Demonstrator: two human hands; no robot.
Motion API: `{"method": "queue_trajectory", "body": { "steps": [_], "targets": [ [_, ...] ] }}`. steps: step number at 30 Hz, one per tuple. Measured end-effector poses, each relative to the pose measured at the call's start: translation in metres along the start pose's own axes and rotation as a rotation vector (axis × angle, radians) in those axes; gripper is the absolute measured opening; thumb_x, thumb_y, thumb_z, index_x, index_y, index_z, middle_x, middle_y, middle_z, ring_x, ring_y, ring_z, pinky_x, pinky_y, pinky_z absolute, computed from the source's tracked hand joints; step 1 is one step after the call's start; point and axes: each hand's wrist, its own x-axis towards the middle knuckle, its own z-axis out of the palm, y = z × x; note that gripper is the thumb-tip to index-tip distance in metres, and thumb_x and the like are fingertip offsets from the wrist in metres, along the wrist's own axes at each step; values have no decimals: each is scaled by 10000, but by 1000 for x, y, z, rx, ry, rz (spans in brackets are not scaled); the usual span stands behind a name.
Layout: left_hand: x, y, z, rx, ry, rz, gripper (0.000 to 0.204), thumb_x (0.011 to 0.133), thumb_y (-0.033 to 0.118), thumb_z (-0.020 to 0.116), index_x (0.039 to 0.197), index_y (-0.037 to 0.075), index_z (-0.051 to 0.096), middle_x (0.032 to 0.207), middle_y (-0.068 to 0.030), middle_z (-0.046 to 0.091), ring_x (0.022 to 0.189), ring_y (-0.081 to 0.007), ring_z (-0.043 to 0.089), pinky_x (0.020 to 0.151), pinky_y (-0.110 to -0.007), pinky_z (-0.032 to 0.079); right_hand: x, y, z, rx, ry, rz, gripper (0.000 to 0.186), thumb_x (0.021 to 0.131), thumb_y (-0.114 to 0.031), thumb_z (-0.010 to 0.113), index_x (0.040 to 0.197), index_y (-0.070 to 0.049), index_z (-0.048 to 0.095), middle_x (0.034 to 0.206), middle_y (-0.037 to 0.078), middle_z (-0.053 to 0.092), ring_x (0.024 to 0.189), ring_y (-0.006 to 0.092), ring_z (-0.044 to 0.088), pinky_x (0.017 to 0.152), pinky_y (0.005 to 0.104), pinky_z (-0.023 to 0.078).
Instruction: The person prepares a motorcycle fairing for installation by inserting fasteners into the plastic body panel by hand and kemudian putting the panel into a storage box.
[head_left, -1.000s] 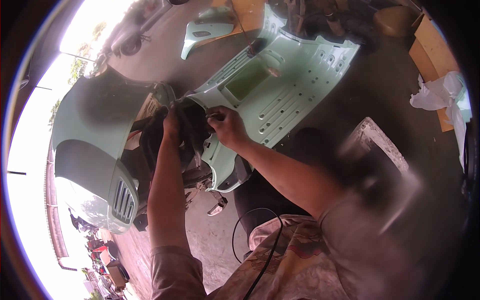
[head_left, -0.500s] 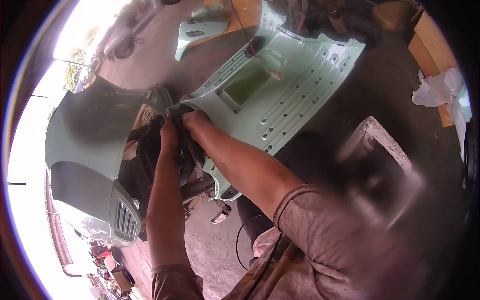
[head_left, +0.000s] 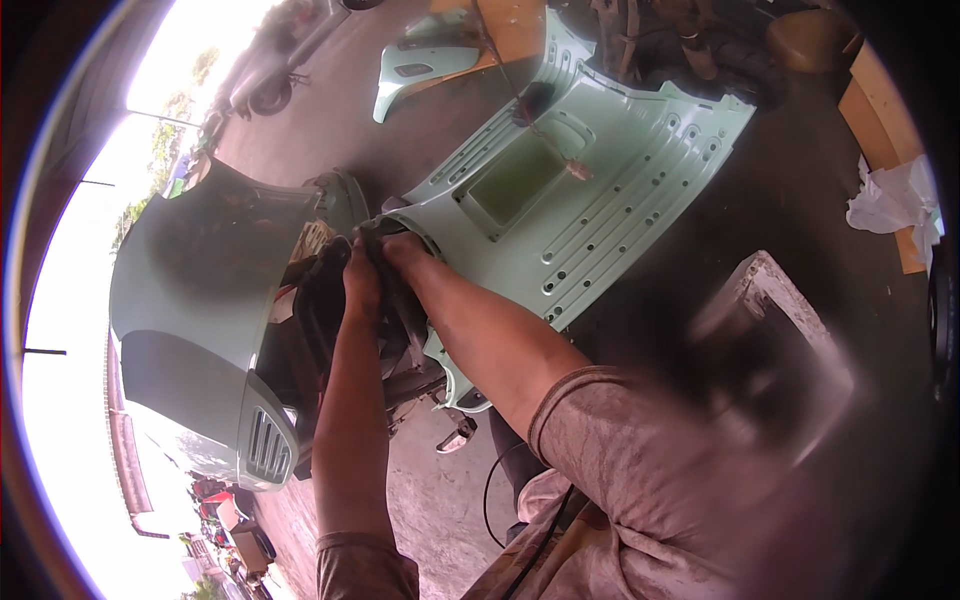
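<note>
A scooter front with a mint-green outer panel [head_left: 190, 300] stands at the left. Its dark inner side faces my hands. My left hand [head_left: 363, 280] is closed at a black plastic part [head_left: 397, 300] between that panel and the mint-green floorboard panel [head_left: 600, 190]. Right beside it, my right hand [head_left: 405, 252] grips the same dark area by the floorboard's near left corner. Most fingertips are hidden behind the black part and my own hands. A wire with a pale connector [head_left: 578, 170] dangles over the floorboard panel.
Another mint-green panel [head_left: 425, 70] lies on cardboard at the back. A white, worn rectangular block [head_left: 790, 300] is to my right. Farther right are a cardboard piece [head_left: 885, 110] and a white plastic bag [head_left: 893, 195]. A foot peg [head_left: 457, 436] sticks out below the scooter.
The whole view has shifted slightly, so things sit farther right. Both hands stay at the black part, with little visible movement against it.
</note>
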Motion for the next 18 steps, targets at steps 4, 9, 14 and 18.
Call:
{"method": "queue_trajectory", "body": {
  "steps": [4,9,14,18],
  "targets": [
    [3,-57,-68,78,139,-77,519,967,427,415,1145,-20,610,1045,-90,636,932,-147,578,837,-294,450,-91,-25,66,436,72,363,185,878,-140,543,937,-19,669,893,112,661,753,214,629,731,338,517],
    [4,-31,-40,123,99,-2,519,962,426,425,1139,-24,616,1039,-88,638,941,-142,578,845,-287,445,-85,-69,45,422,159,308,163,871,-141,597,922,-3,668,864,97,659,730,193,627,699,324,519],
    [5,-57,-75,107,173,-22,517,959,424,437,1147,-23,616,1044,-85,639,941,-137,581,836,-280,450,-95,-47,77,389,205,407,182,856,-152,637,904,22,661,828,93,659,688,189,630,659,318,523],
    [17,-34,-30,18,60,-15,504,955,414,452,1151,-21,615,1037,-75,639,930,-129,581,822,-271,454,-33,10,33,284,318,209,180,850,-150,639,888,25,662,830,102,662,684,187,633,643,318,524]
  ]
}}
